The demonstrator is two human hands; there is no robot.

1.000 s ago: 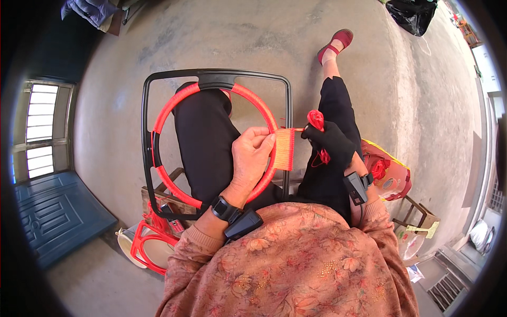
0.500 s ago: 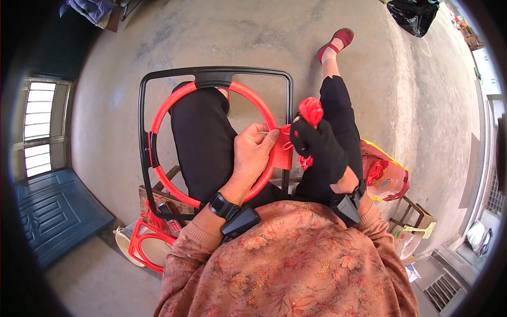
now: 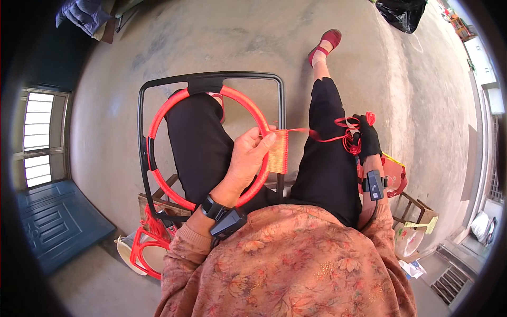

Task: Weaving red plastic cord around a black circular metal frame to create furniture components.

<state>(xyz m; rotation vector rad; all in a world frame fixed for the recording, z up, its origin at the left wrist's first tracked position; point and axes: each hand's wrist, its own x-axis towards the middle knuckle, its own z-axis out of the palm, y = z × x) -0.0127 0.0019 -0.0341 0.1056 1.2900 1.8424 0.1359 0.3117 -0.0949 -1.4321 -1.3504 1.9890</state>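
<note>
A black square metal frame (image 3: 140,121) rests over my lap, with a round ring (image 3: 248,105) inside it. Most of the ring is wrapped in red cord; black sections show at its top and left. Between the ring's right side and the frame's right bar lies a woven band of red cord (image 3: 278,156). My bare left hand (image 3: 247,153) pinches the ring at the top of this band. Out to the right, my black-gloved right hand (image 3: 368,138) is closed around a looped bundle of red cord (image 3: 349,141). One strand (image 3: 301,130) stretches from the bundle to the band.
A red bag (image 3: 393,177) stands by my right leg, near a wooden stool (image 3: 414,211). At lower left are a red frame piece (image 3: 138,248), a pale bucket (image 3: 124,252) and hanging red cord (image 3: 153,226). A black plastic bag (image 3: 402,15) lies at the far right.
My right hand has moved right and outward with the cord bundle, drawing the strand out long. The left hand keeps its grip on the ring; the frame appears shifted slightly left.
</note>
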